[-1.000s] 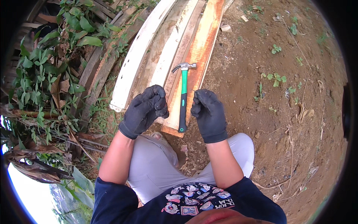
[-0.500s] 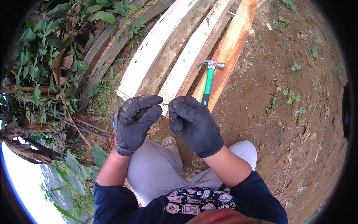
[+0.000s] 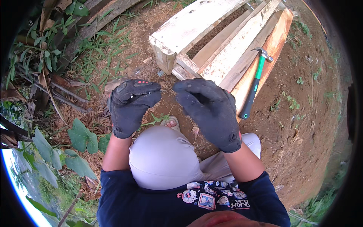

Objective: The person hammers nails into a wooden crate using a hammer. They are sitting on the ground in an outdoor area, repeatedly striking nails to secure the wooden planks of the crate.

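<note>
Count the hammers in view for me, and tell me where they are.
1. The hammer, green-shafted with a black grip, lies on the reddish plank of the wooden pallet, just right of the right hand. Others may be hidden behind the gloved hands.

No packages, labels, signs or screens show anywhere in this outdoor view.

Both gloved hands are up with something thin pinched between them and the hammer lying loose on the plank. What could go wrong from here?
1. The thin nail-like piece pinched between left hand and right hand is tiny; thick gloves may let it slip into the grass.
2. The hammer lies unheld on the sloping plank, handle end past the plank's end; it might slide off.
3. A bare toe shows below the hands, exposed to drops.
</note>
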